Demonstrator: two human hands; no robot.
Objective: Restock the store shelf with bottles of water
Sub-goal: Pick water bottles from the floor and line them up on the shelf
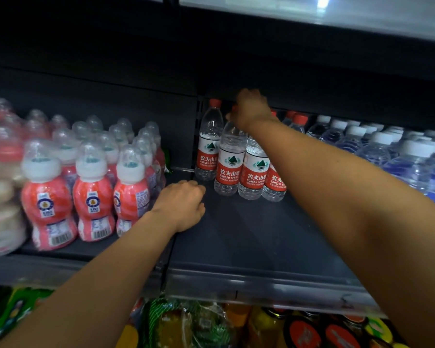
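The right hand (250, 109) seems to grip the top of a clear plastic water bottle with a red label (229, 160), standing far back on the dark shelf (249, 237). Full and slippery-walled, it handles best by the stiff neck. The left hand (183, 204) rests loosely curled on the shelf, holding nothing.

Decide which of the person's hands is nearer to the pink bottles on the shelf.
Left. The left hand rests on the shelf right beside the pink bottles. The right hand is farther off, at the tops of the water bottles.
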